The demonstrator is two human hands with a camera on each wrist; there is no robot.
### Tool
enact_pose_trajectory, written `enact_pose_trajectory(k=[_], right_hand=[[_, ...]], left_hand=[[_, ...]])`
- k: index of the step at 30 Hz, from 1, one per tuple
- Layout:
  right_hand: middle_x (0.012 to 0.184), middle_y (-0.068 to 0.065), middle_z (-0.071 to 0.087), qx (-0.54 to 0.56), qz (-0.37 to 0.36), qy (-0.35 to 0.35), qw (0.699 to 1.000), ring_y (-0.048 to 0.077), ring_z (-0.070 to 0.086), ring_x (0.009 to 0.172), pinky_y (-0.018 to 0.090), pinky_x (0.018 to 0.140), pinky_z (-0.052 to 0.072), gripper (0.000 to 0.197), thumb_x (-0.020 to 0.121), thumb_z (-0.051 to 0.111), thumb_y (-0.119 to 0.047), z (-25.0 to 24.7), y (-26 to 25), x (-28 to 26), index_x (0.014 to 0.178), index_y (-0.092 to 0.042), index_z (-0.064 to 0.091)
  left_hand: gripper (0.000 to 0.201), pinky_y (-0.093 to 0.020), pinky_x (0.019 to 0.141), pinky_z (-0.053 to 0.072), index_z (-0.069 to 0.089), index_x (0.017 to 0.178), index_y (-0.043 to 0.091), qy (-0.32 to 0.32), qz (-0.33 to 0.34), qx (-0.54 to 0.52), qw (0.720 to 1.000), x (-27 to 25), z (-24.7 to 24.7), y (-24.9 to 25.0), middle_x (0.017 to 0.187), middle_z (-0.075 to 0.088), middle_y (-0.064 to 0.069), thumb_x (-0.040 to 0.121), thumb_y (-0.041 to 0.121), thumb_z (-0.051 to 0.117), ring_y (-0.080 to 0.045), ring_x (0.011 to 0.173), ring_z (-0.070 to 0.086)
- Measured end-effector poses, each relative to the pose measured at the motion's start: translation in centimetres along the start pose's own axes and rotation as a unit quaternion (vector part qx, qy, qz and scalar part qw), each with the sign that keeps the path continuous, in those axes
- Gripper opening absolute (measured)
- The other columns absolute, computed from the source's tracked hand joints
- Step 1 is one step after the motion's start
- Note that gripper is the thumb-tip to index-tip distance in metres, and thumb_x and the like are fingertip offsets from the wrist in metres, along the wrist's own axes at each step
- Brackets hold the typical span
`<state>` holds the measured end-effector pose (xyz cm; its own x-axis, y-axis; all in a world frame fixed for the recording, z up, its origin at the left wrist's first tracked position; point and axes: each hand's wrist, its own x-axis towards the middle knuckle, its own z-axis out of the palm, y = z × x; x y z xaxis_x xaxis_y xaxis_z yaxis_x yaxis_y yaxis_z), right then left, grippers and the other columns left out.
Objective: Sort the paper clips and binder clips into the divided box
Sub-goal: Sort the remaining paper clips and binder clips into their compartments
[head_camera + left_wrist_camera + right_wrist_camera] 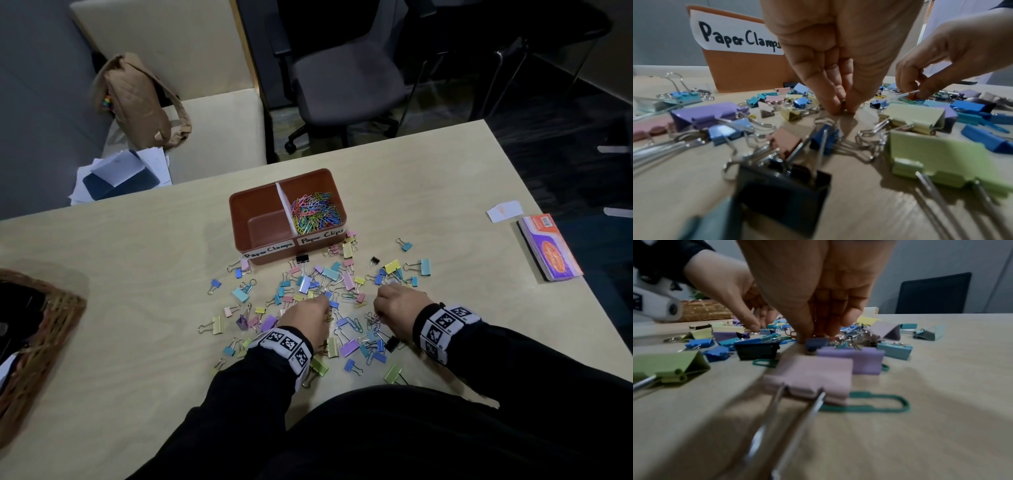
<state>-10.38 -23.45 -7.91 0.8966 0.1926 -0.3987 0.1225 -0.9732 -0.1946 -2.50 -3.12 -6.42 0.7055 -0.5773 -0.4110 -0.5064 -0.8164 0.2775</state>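
The brown divided box (pixel 239 209) stands mid-table. Its left half (pixel 269 226), labelled "Paper Clamps" (pixel 740 37), is bare; its right half holds coloured paper clips (pixel 315 214). Pastel binder clips (pixel 330 274) and a few loose paper clips (pixel 879 404) lie scattered in front of it. My left hand (pixel 320 301) reaches down into the pile, and its fingertips (pixel 834 108) pinch a small clip against the table. To its right, my right hand (pixel 378 308) pinches an orange paper clip (pixel 911 95) among the binder clips.
A wicker basket (pixel 37 329) sits at the table's left edge. A white card (pixel 505 209) and a flat orange packet (pixel 548 246) lie near the right edge. Beyond the table are a tan bag (pixel 137 99), papers and a dark office chair (pixel 342 78).
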Motion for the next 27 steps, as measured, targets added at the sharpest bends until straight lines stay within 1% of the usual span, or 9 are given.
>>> enact_pose_trajectory(k=[5,8,14,16,19,21,22,25,27], right_hand=[[0.116,0.006,0.057,-0.057,0.009,-0.045,0.997,0.027,0.051,0.110,0.037,0.094,0.041,0.025,0.092,0.051,-0.014,-0.5,-0.7,0.0,0.117,-0.013,0.053],[0.106,0.000,0.061,0.079,0.094,-0.010,0.992,0.020,0.054,0.101,0.030,0.087,0.044,0.015,0.094,0.050,-0.016,-1.6,-0.7,-0.3,0.106,-0.019,0.057],[0.095,-0.002,0.068,0.340,0.211,0.031,0.916,0.014,0.062,0.086,0.026,0.080,0.051,0.018,0.094,0.050,-0.009,-4.3,-0.2,-0.8,0.093,-0.020,0.064],[0.090,0.005,0.070,0.438,0.226,0.024,0.869,0.017,0.063,0.078,0.025,0.069,0.052,0.020,0.092,0.051,-0.001,-4.0,0.2,-0.5,0.084,-0.015,0.063],[0.076,0.017,0.065,0.652,0.223,0.012,0.724,0.029,0.059,0.064,0.032,0.053,0.049,0.020,0.093,0.045,0.009,-3.7,0.3,-0.5,0.085,-0.005,0.057],[0.069,0.015,0.062,0.721,0.224,0.018,0.655,0.027,0.057,0.060,0.029,0.049,0.047,0.023,0.091,0.040,0.013,-3.6,0.5,-0.5,0.088,-0.004,0.056],[0.067,0.014,0.060,0.742,0.228,0.020,0.631,0.026,0.055,0.058,0.028,0.048,0.045,0.025,0.090,0.039,0.013,-3.5,0.7,-0.5,0.088,-0.004,0.056],[0.064,0.014,0.050,0.781,0.249,0.022,0.572,0.020,0.044,0.053,0.026,0.047,0.038,0.030,0.082,0.032,0.016,-3.1,1.3,-0.5,0.078,-0.006,0.052],[0.063,0.013,0.045,0.758,0.271,0.030,0.592,0.017,0.038,0.048,0.023,0.046,0.031,0.027,0.079,0.033,0.014,-2.8,1.6,-0.5,0.071,-0.009,0.046]], left_hand=[[0.016,-0.028,0.065,0.041,0.051,0.105,0.018,-0.017,0.019,0.009,1.000,0.0,-0.4,0.4,0.100,0.065,-0.002,0.089,0.016,0.052,-0.025,0.088,0.060],[0.023,-0.025,0.069,0.043,0.058,0.108,0.021,-0.025,-0.014,-0.065,0.998,-0.1,-0.3,0.0,0.101,0.065,-0.001,0.086,0.014,0.056,-0.020,0.086,0.058],[0.015,-0.027,0.075,0.048,0.066,0.088,0.010,-0.009,-0.099,-0.254,0.962,0.1,-1.1,-0.6,0.088,0.065,-0.002,0.093,0.013,0.052,-0.017,0.081,0.057],[0.017,-0.031,0.066,0.051,0.063,0.084,0.009,-0.023,-0.142,-0.337,0.931,0.1,-1.4,-0.4,0.074,0.062,-0.002,0.094,0.013,0.050,-0.019,0.069,0.057],[0.018,-0.027,0.048,0.040,0.055,0.077,0.006,-0.073,-0.185,-0.487,0.850,-0.1,-2.1,0.7,0.065,0.052,-0.007,0.090,0.003,0.044,-0.018,0.053,0.048],[0.020,-0.026,0.048,0.034,0.049,0.069,0.009,-0.080,-0.177,-0.522,0.830,0.0,-2.3,1.5,0.060,0.046,-0.006,0.086,0.002,0.042,-0.017,0.049,0.041],[0.022,-0.026,0.050,0.034,0.048,0.066,0.011,-0.074,-0.166,-0.503,0.845,0.3,-2.2,1.8,0.059,0.045,-0.004,0.087,0.006,0.044,-0.018,0.051,0.041],[0.015,-0.028,0.066,0.049,0.060,0.074,0.015,-0.045,-0.079,-0.290,0.953,1.0,-1.5,2.1,0.077,0.063,0.003,0.087,0.021,0.056,-0.016,0.072,0.058],[0.008,-0.030,0.080,0.053,0.067,0.092,0.026,-0.058,0.007,-0.132,0.990,1.3,-1.4,2.3,0.094,0.068,0.009,0.087,0.028,0.061,-0.011,0.088,0.062]])
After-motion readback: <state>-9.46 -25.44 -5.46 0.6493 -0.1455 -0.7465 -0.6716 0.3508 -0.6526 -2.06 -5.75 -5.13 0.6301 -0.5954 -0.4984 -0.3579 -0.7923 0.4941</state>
